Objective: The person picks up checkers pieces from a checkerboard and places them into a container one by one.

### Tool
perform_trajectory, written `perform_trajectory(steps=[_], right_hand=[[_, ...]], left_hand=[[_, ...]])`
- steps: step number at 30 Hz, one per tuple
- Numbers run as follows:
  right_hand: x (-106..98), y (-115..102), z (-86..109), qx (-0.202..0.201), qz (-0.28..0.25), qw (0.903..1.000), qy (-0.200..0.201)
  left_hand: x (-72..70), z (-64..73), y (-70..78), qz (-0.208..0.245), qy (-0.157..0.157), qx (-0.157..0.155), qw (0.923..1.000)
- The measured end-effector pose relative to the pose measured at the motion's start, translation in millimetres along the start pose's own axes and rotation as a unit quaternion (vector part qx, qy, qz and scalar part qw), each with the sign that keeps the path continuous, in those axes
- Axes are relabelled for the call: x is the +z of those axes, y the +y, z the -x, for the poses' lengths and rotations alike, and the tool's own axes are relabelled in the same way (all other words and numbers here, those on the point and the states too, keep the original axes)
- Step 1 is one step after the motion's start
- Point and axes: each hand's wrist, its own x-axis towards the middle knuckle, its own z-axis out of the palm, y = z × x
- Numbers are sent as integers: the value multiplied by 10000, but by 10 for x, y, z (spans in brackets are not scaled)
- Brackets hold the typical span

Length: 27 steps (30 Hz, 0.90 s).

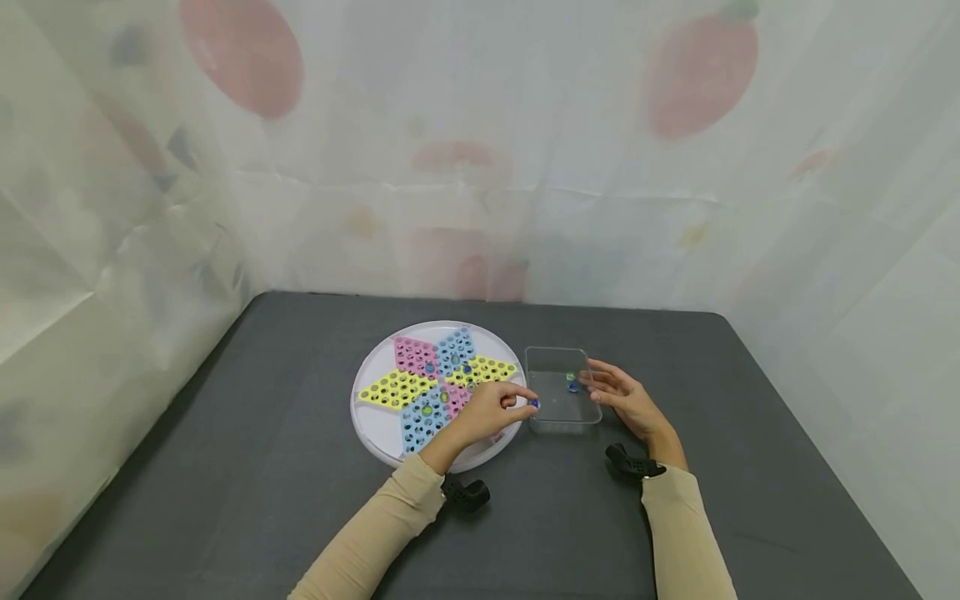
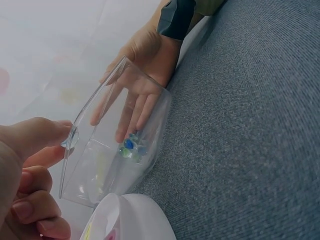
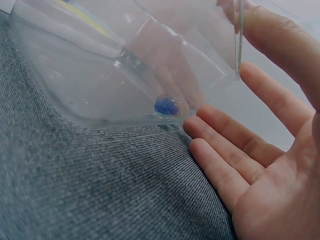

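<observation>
1. Head view: The left hand [image 1: 489,410] pinches a blue marble [image 1: 535,403] between thumb and forefinger, at the left rim of the clear box [image 1: 551,385]. The right hand [image 1: 630,404] has its fingers extended, at the right wall of the box. Loose marbles [image 1: 573,387] lie inside, toward the right. The round game board [image 1: 491,343] is left of the box; its star has pink, blue and yellow sections, with several marbles seated. Board and box rest on the dark counter [image 1: 750,483].

2. Left wrist view: Thumb and forefinger of the left hand meet at the box rim; the pinched marble is partly hidden. The right hand shows through the clear plastic, fingers spread. Loose marbles form a cluster on the box floor.

3. Right wrist view: The right hand's fingers are straight, fingertips beside the box. A blue marble shows through the wall.
</observation>
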Motion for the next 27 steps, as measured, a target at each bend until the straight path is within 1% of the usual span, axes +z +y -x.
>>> perform_trajectory(steps=[5, 9, 15, 18, 22, 24, 27], right_hand=[[5, -1, 2, -38, -5, 10000, -7], [-3, 9, 1, -154, 10, 9999, -48], [-12, 16, -2, -168, 6, 9998, -55], [-12, 17, -3, -176, 29, 9998, -45], [-9, 17, -4, -158, 47, 9998, -54], [-11, 14, -4, -151, 20, 9999, -68], [-16, 14, -3, -168, -39, 9998, -98]], left_hand=[[0, 4, 1, 49, -15, -27, 10000], [-5, 11, 4, 67, 11, 57, 10000], [-27, 20, 9, 59, 0, 155, 9999], [-45, 27, 19, 126, 0, 133, 9998], [-72, 36, 31, 255, -20, 4, 9997], [-88, 35, 39, 241, 10, 6, 9997], [-113, 33, 45, 158, 114, 106, 9998]])
